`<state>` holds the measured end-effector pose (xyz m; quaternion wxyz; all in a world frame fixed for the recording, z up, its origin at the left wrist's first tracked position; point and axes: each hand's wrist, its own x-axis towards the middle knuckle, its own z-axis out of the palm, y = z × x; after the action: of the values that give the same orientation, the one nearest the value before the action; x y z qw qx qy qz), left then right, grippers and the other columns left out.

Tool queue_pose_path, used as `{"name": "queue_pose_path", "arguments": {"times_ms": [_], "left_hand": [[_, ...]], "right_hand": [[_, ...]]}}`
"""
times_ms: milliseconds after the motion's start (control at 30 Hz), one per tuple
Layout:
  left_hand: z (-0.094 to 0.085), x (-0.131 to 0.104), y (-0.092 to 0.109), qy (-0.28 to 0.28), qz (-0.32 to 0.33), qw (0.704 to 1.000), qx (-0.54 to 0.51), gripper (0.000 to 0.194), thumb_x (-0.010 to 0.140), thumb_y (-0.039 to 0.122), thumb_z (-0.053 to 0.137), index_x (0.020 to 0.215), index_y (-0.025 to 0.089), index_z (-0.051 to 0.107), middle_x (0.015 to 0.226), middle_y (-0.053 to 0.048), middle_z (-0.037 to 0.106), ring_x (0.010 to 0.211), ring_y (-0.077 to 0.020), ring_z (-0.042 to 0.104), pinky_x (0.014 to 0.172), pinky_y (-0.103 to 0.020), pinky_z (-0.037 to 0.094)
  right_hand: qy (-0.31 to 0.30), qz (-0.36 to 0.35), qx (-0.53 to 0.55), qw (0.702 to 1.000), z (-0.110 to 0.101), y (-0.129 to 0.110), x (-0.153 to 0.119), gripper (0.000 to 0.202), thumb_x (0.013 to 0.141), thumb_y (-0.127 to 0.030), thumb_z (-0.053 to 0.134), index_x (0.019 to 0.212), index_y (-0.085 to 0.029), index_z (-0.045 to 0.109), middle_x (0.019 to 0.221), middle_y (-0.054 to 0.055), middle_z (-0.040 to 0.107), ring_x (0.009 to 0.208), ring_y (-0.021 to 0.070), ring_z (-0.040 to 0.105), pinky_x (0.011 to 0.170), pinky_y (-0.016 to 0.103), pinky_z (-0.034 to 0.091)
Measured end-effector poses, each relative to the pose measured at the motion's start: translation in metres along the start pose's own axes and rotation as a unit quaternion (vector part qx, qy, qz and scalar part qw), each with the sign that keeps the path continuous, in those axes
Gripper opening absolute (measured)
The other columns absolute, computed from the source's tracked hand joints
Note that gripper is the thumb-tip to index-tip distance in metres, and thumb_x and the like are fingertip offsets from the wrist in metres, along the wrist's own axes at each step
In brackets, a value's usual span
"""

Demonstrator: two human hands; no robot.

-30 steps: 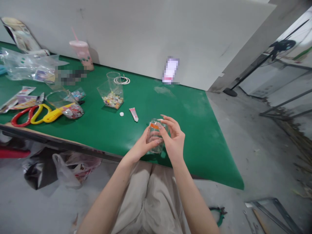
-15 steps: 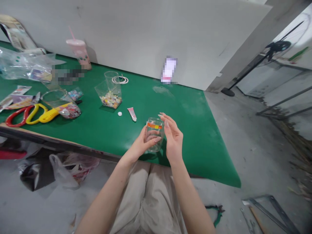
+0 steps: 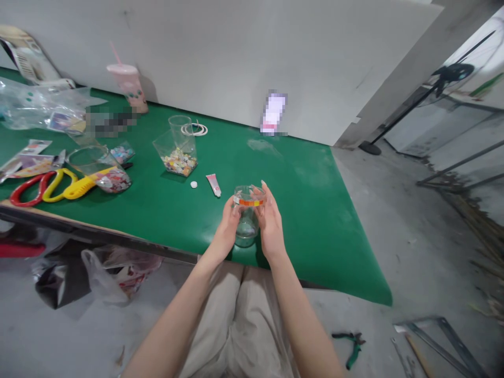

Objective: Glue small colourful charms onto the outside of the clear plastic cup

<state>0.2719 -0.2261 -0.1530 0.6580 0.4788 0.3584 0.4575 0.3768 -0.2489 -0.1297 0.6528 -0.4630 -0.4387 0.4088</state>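
A clear glass cup [image 3: 247,226] is held upright between my hands near the table's front edge. Small orange, yellow and pale tiles form a band just below its rim. My left hand [image 3: 227,227] grips the left side, and my right hand [image 3: 271,224] wraps round the right side with its fingertips near the band. Ahead and to the left lie a small pink-and-white tube [image 3: 213,185] and its round white cap [image 3: 193,185]. Farther left, a clear angular container [image 3: 179,157] holds many small coloured pieces.
On the green table [image 3: 307,210] are scissors [image 3: 59,186], a clear cup with pieces [image 3: 114,178], a pink drink cup [image 3: 129,86], a white coiled cable [image 3: 195,128] and a phone [image 3: 273,113] against the wall. Green-handled pliers [image 3: 354,346] lie on the floor.
My right hand has moved in from beside the glass cup and closed on its right side. The cup has turned, so more of the tile band faces me.
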Motion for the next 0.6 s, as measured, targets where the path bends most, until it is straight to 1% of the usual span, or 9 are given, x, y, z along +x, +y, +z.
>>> {"name": "queue_pose_path", "arguments": {"times_ms": [67,100,167,233,300,367,467,533,600], "left_hand": [[0.002,0.001,0.002,0.059,0.013,0.998,-0.001,0.063,0.081,0.068,0.039,0.124,0.022,0.043,0.120,-0.010,0.059,0.117,-0.0240,0.053,0.101,-0.040,0.038],[0.003,0.002,0.004,0.090,0.023,0.996,0.003,0.061,0.080,0.068,0.040,0.117,0.021,0.048,0.116,-0.010,0.061,0.111,-0.0245,0.057,0.096,-0.040,0.043],[0.006,0.003,0.008,0.117,0.028,0.993,0.005,0.058,0.080,0.068,0.040,0.112,0.021,0.053,0.118,-0.010,0.061,0.108,-0.0245,0.059,0.089,-0.038,0.048],[0.008,0.004,0.010,0.104,0.039,0.994,0.000,0.058,0.081,0.066,0.042,0.119,0.024,0.051,0.125,-0.009,0.058,0.112,-0.0243,0.057,0.089,-0.038,0.049],[0.007,0.005,0.010,0.077,0.063,0.995,-0.009,0.060,0.083,0.065,0.039,0.129,0.027,0.044,0.131,-0.009,0.054,0.119,-0.0242,0.052,0.095,-0.040,0.045],[0.006,0.005,0.011,0.064,0.101,0.993,-0.001,0.062,0.083,0.064,0.039,0.133,0.027,0.042,0.135,-0.009,0.051,0.124,-0.0243,0.048,0.102,-0.042,0.040],[0.005,0.003,0.014,0.080,0.146,0.984,0.058,0.059,0.082,0.059,0.048,0.130,0.024,0.047,0.136,-0.010,0.050,0.127,-0.0248,0.045,0.107,-0.041,0.035],[0.006,0.001,0.018,0.094,0.165,0.978,0.090,0.057,0.082,0.053,0.053,0.130,0.023,0.048,0.135,-0.010,0.051,0.127,-0.0249,0.046,0.107,-0.041,0.036],[0.008,0.000,0.019,0.095,0.189,0.973,0.089,0.058,0.081,0.048,0.058,0.133,0.024,0.045,0.135,-0.010,0.051,0.125,-0.0248,0.047,0.105,-0.041,0.038]], "right_hand": [[0.010,0.010,0.029,0.999,0.002,0.001,0.000,0.049,0.093,-0.050,0.034,0.137,-0.031,0.038,0.138,0.005,0.049,0.127,0.0185,0.047,0.107,0.044,0.036],[0.010,0.017,0.043,0.999,0.004,0.001,0.000,0.049,0.092,-0.052,0.034,0.137,-0.031,0.040,0.137,0.004,0.050,0.127,0.0186,0.047,0.108,0.044,0.035],[0.001,0.031,0.065,0.997,0.007,0.001,-0.001,0.052,0.091,-0.056,0.031,0.135,-0.032,0.042,0.135,0.003,0.052,0.126,0.0188,0.047,0.109,0.044,0.033],[-0.005,0.034,0.078,0.996,0.010,0.003,0.000,0.053,0.090,-0.058,0.031,0.135,-0.031,0.043,0.134,0.003,0.053,0.127,0.0193,0.047,0.109,0.044,0.032],[0.002,0.029,0.086,0.996,0.013,0.005,0.000,0.054,0.090,-0.058,0.033,0.135,-0.031,0.042,0.132,0.003,0.055,0.126,0.0197,0.048,0.109,0.045,0.032],[0.013,0.027,0.091,0.995,0.015,0.007,0.002,0.054,0.090,-0.058,0.034,0.136,-0.031,0.040,0.130,0.003,0.057,0.124,0.0201,0.050,0.108,0.046,0.033],[0.013,0.036,0.101,0.994,0.016,0.007,0.003,0.055,0.089,-0.059,0.033,0.137,-0.032,0.038,0.130,0.004,0.056,0.123,0.0203,0.051,0.107,0.046,0.034],[0.004,0.042,0.109,0.993,0.016,0.006,0.002,0.056,0.089,-0.060,0.031,0.137,-0.032,0.038,0.132,0.003,0.054,0.124,0.0201,0.050,0.108,0.046,0.034],[-0.004,0.045,0.114,0.992,0.016,0.005,0.000,0.057,0.089,-0.062,0.027,0.137,-0.033,0.037,0.133,0.003,0.052,0.124,0.0198,0.050,0.108,0.046,0.033]]}}
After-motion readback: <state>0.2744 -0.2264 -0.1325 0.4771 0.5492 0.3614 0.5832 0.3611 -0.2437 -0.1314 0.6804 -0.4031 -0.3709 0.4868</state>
